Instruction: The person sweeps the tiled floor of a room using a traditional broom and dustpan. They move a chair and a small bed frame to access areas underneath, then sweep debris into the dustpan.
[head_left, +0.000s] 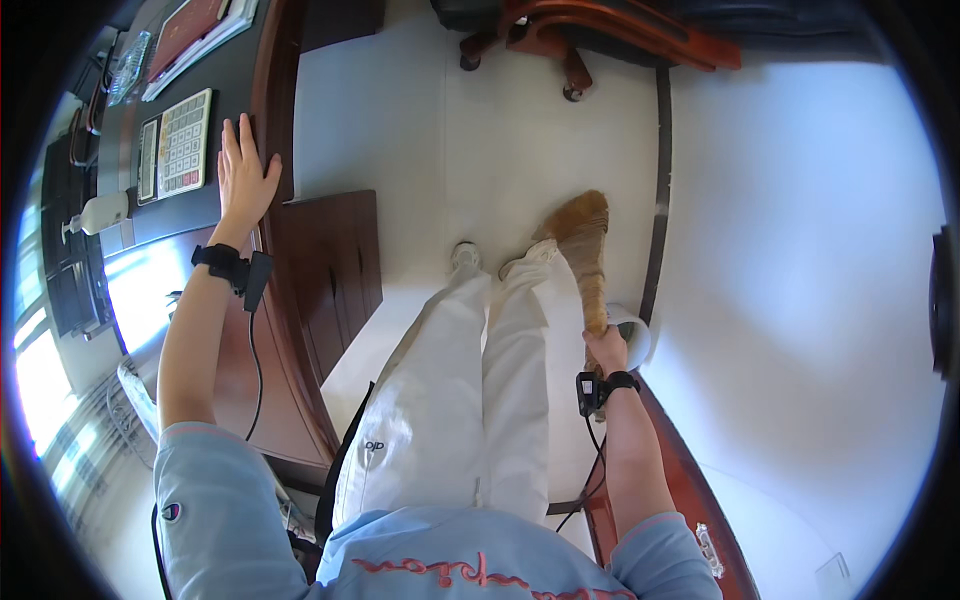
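Note:
My right hand (608, 349) grips the handle of a straw hand broom (583, 244) beside my right leg. The broom's wide bristle end spreads over the pale floor (375, 120), close by my right shoe (529, 257). My left hand (246, 176) rests flat on the edge of a dark desk (225, 86), its fingers slightly apart and nothing in it. A calculator (184, 144) lies on the desktop just left of those fingers. Both wrists wear black straps with small cabled devices.
A white pump bottle (103, 214) and a red booklet on papers (186, 34) are on the desk. An office chair (570, 37) with wooden arms and casters stands ahead. A white bin (634, 337) sits behind my right hand, near the white wall (787, 225) and a reddish wooden cabinet (679, 480).

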